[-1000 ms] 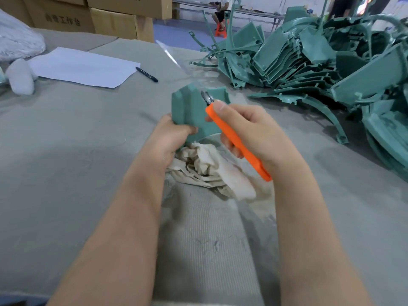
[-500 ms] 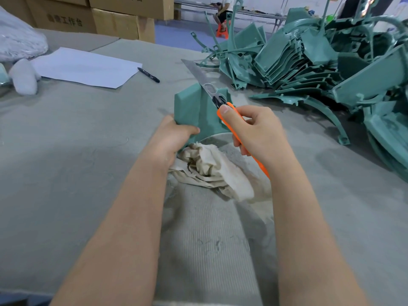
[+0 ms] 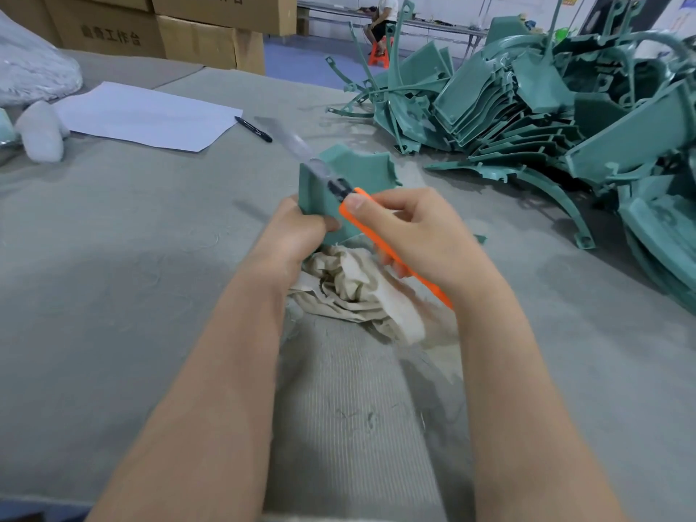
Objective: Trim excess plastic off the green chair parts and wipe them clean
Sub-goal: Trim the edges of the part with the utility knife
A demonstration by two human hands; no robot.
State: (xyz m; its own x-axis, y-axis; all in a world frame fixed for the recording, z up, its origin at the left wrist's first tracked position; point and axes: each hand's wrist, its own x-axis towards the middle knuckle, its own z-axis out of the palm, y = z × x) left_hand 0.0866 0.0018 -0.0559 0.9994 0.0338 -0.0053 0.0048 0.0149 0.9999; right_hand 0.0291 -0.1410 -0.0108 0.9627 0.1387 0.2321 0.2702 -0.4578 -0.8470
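My left hand [image 3: 297, 231] grips a small green chair part [image 3: 361, 175] by its lower left edge and holds it upright over the table. In my right hand [image 3: 418, 231] is an orange utility knife [image 3: 376, 235], thumb on the handle's top. Its long blade [image 3: 293, 145] is extended and motion-blurred, lying across the part's upper left edge and pointing up-left. A crumpled beige rag [image 3: 357, 292] lies on the table just below both hands.
A big heap of green chair parts [image 3: 546, 107] fills the right side of the grey felt table [image 3: 132, 239]. A white sheet of paper [image 3: 147, 114] and a black pen [image 3: 253, 128] lie at far left-centre. Cardboard boxes [image 3: 196, 35] stand behind; a white bundle [image 3: 34, 69] sits far left.
The knife blade has slid out longer and swept left across the part's top edge. My right hand shifted slightly toward the left; the left hand keeps its grip.
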